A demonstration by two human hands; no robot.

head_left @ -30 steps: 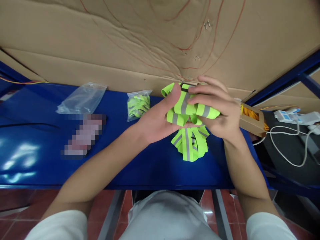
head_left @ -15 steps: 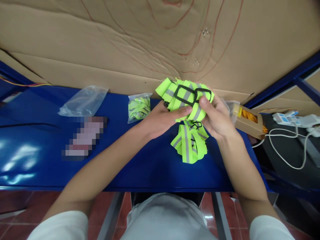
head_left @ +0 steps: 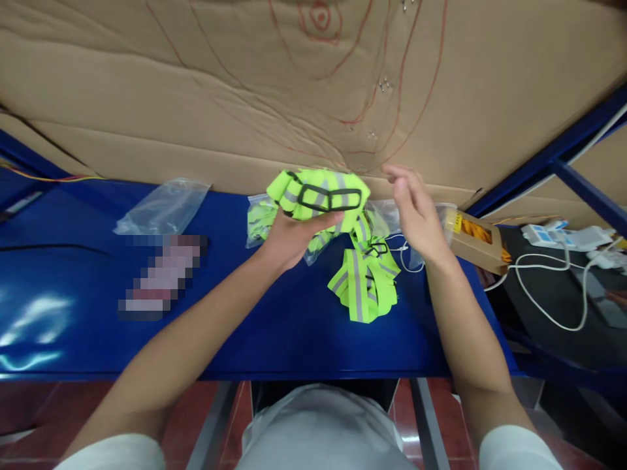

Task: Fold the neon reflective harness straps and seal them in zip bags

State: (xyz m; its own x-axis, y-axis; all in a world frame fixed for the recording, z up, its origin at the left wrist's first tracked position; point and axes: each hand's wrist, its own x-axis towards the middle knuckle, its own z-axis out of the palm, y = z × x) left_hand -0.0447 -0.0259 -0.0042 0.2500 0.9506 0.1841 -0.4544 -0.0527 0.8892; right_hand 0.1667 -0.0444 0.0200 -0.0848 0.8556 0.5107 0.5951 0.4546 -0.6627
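Note:
My left hand grips a folded bundle of neon-yellow reflective straps, its thumb across the front below two black rectangular buckles. The bundle is held above the table, near the cardboard back wall. To its right, my right hand is apart from it, fingers stretched out and nothing in them. A loose pile of the same yellow straps with grey stripes lies on the blue table between my forearms. Partly hidden behind the left hand, a clear bag of yellow straps rests on the table.
An empty-looking clear plastic bag lies on the left of the blue table, near a blurred-out object. A cardboard box with orange contents stands right. Beyond it are white cables and a power strip.
My right hand has let go of the strap bundle and opened. The left hand has carried the bundle left, uncovering more clear plastic and a white cord behind the pile.

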